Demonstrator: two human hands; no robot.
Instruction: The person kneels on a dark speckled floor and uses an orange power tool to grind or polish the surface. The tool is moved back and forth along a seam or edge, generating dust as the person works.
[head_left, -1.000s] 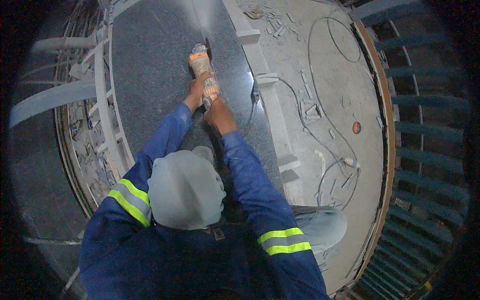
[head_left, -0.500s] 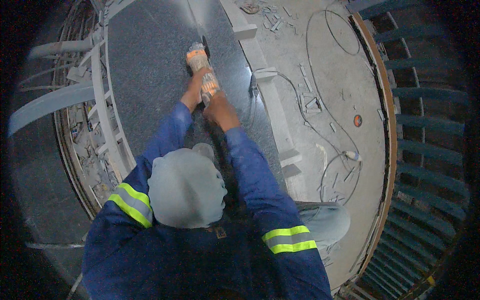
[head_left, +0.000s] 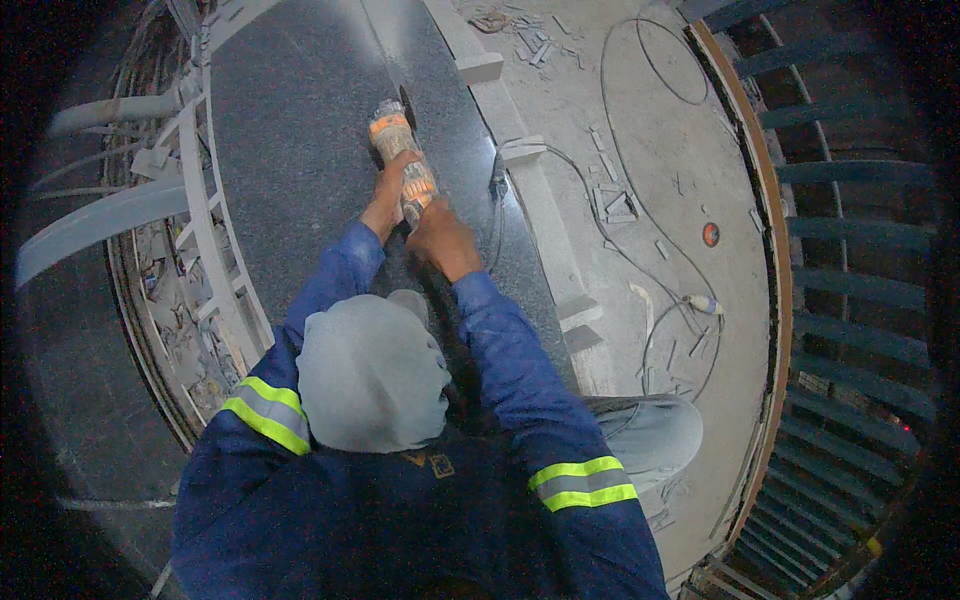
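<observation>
While the left hand (head_left: pixel 391 188) grips the angle grinder (head_left: pixel 402 150) around the middle of its dusty, orange-banded body, thumb laid across the top, the right hand (head_left: pixel 445 238) is closed round the tool's rear end, just behind. Both hands are bare, reaching out of blue sleeves (head_left: pixel 525 370) that carry yellow-and-silver bands. The grinder is over a dark speckled slab (head_left: pixel 290 150), pointing away from the person, with its thin dark disc (head_left: pixel 407 105) nearly edge-on along the right side of its head; how deep the disc sits cannot be told. Ahead of the grinder, pale dust (head_left: pixel 385 45) spreads over the slab. Behind it is the person's grey head covering (head_left: pixel 372 375). Just to the grinder's right, a dark connector (head_left: pixel 498 182) lies near a pale notched strip (head_left: pixel 530 200); farther right of the tool, the dusty floor (head_left: pixel 660 180) bears a looping cable (head_left: pixel 606 100), scattered offcuts (head_left: pixel 618 208) and a small round red-orange piece (head_left: pixel 711 235). Left of the grinder, a white frame (head_left: pixel 203 200) runs along the slab; well to its right stand blue-green bars (head_left: pixel 860 232).
</observation>
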